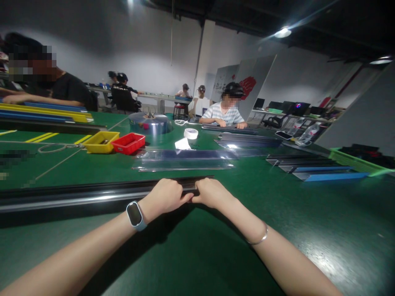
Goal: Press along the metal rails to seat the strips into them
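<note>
A long, dark, glossy profile strip runs from the left edge of the view to the middle of the green table. Near its right end, my left hand is closed around it, with a watch on that wrist. Right beside it, my right hand grips the same strip at its end, the two thumbs almost touching. The fingertips of both hands are hidden behind the strip. Just beyond my hands lie clear plastic strips.
A yellow bin and a red bin stand beyond the strip, near a roll of clear film and a white tape roll. More profiles and a green basket lie at right. Co-workers sit across and at left.
</note>
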### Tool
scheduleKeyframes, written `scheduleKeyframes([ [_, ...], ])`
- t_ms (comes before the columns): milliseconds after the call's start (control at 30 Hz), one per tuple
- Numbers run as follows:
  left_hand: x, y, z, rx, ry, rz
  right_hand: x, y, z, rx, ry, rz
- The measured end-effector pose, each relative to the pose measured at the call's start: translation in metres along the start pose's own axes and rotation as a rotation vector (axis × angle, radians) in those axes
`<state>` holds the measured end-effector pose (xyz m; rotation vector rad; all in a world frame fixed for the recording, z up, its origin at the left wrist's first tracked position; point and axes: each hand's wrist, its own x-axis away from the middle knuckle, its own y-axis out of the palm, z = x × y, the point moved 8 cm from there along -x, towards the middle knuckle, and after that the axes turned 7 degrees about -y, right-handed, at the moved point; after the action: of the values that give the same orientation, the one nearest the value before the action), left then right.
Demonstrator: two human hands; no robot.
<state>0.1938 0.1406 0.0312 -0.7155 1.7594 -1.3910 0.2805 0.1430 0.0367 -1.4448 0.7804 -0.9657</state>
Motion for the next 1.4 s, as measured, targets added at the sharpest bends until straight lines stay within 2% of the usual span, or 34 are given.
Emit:
scheduleKeyframes([
  [133, -0.0006, 0.0003, -0.0003, 0.005, 0.004, -0.005, -0.0006, 0.003, 0.0017, 0.0, -0.002, -0.016],
  [400, 0.0004, -0.003, 0.0079, 0.075, 0.066, 0.06, -0.0023, 0.001, -0.004, 0.046, -0.051, 0.067],
  [667, 0.0, 0.0022, 0.0058, 0.064, 0.047, 0.021, 0.004, -0.0013, -0.0008, -0.01, 0.012, -0.022],
  [1033, -0.0018, 0.0018, 0.0074, 0.057, 0.036, -0.005, 0.0017, 0.0011, 0.0023, -0.052, 0.018, -0.014],
  [1400, -0.0015, -0.0005, 0.0052, 0.047, 0.005, -0.024, -0.0011, 0.0009, 0.0037, 0.005, -0.021, 0.001],
])
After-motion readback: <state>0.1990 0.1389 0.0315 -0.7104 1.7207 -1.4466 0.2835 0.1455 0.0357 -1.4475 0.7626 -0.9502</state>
